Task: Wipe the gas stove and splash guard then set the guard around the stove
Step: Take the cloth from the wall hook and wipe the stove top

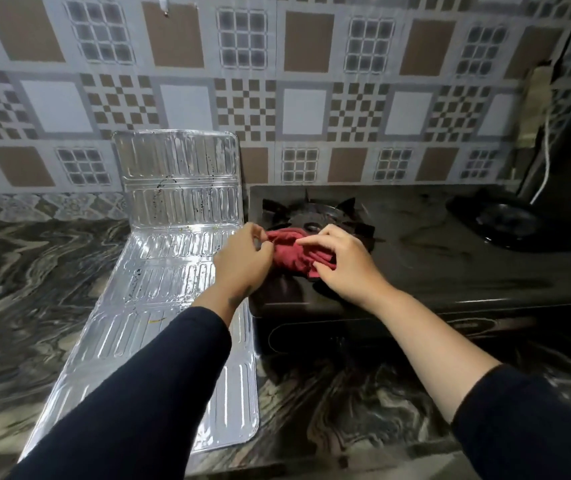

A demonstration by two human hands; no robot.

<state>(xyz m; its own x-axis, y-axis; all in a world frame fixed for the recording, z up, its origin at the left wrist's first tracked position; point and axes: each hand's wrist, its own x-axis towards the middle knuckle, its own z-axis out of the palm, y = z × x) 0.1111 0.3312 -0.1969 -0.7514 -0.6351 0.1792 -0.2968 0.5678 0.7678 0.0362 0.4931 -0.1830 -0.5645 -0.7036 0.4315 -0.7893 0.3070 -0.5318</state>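
Observation:
A black glass gas stove (426, 251) sits on the marbled counter against the tiled wall. Over its left burner (315, 216) I hold a bunched red cloth (292, 252) with both hands. My left hand (242, 261) grips the cloth's left end, my right hand (341, 261) its right end. The silver foil splash guard (173, 244) lies left of the stove, its front panels flat on the counter and its back panel leaning up against the wall. Dark specks dot the guard.
The stove's right burner (499, 220) lies near the right wall. A white cable (547, 157) hangs down behind it. Marbled counter (34, 282) stretches to the left of the guard and in front of the stove. Patterned tiles (305, 109) cover the back wall.

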